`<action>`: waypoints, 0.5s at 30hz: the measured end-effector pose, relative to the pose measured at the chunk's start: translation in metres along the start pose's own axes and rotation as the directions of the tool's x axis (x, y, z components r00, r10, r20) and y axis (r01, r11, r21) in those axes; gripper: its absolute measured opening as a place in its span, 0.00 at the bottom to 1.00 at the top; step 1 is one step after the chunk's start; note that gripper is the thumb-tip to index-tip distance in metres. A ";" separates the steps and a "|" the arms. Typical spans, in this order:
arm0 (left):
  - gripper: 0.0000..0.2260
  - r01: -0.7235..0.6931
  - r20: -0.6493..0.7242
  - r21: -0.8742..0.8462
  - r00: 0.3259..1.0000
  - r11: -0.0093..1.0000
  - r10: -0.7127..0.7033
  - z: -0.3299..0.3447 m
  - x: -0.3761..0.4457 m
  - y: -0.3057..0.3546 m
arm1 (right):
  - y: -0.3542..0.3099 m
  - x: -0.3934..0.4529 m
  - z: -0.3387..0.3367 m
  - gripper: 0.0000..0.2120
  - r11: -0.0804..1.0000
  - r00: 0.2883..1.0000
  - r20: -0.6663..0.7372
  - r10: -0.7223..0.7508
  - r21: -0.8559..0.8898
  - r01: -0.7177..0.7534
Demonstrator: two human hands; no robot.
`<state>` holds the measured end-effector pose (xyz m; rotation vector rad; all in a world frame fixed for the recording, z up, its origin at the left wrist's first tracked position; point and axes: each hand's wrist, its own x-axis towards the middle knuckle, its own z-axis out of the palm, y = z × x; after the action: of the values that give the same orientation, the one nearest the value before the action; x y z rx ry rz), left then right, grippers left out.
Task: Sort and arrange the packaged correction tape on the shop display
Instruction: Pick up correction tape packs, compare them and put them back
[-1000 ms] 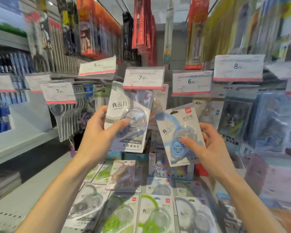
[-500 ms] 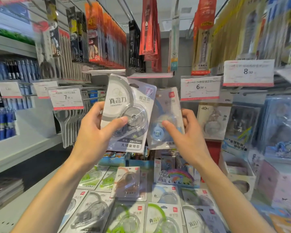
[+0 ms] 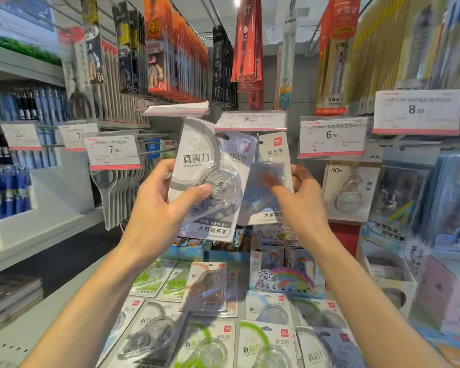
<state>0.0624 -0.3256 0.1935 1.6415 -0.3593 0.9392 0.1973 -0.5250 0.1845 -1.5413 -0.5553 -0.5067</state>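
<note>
My left hand [image 3: 158,205] grips a grey-and-white correction tape pack [image 3: 197,166], thumb across its clear blister, held up in front of the display hooks. Right beside it, my right hand [image 3: 302,200] holds a blue correction tape pack [image 3: 270,181] raised under the 7.00 price tag [image 3: 250,120]. The blue pack's left edge tucks behind the grey pack. Its top reaches the hook [image 3: 258,134] behind the tag; whether it hangs on the hook I cannot tell. Several more correction tape packs [image 3: 207,288] lie flat on the shelf below, green, grey and blue.
Price tags read 7.90 [image 3: 113,152], 6.00 [image 3: 332,136] and 8.00 [image 3: 416,111]. A 40m tape pack [image 3: 351,189] hangs at right. Pen packs [image 3: 170,54] hang overhead, white scissors-like items [image 3: 117,192] at left, a rainbow pony box [image 3: 284,280] behind the flat packs.
My right hand has lifted the blue pack up and leftward until it sits against the grey pack under the 7.00 tag. The left hand has risen slightly with the grey pack.
</note>
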 end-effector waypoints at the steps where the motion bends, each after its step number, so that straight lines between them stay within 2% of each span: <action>1: 0.15 0.008 0.001 0.002 1.000 1.000 -0.008 0.000 0.000 -0.001 | 0.003 0.004 0.001 0.14 1.000 1.000 -0.004 0.018 0.007 -0.018; 4: 0.15 0.026 0.009 0.009 1.000 1.000 -0.026 0.000 0.000 -0.004 | 0.015 0.015 0.005 0.21 0.996 0.996 -0.002 0.091 0.022 -0.091; 8: 0.15 0.041 0.035 0.020 0.998 0.999 -0.042 0.001 0.001 -0.006 | 0.022 0.022 0.009 0.25 0.984 0.982 0.060 0.176 -0.006 -0.176; 12: 0.16 0.063 0.038 0.026 0.997 0.998 -0.064 0.002 0.001 -0.013 | 0.026 0.013 -0.004 0.14 0.989 0.989 0.027 0.144 -0.042 -0.143; 15: 0.15 0.092 0.045 0.015 0.995 0.996 -0.092 0.010 0.001 -0.022 | 0.032 -0.002 -0.025 0.12 0.986 0.985 0.043 0.168 -0.007 -0.168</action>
<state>0.0812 -0.3280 0.1790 1.6792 -0.3068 0.8375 0.2160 -0.5508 0.1596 -1.5899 -0.4527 -0.3461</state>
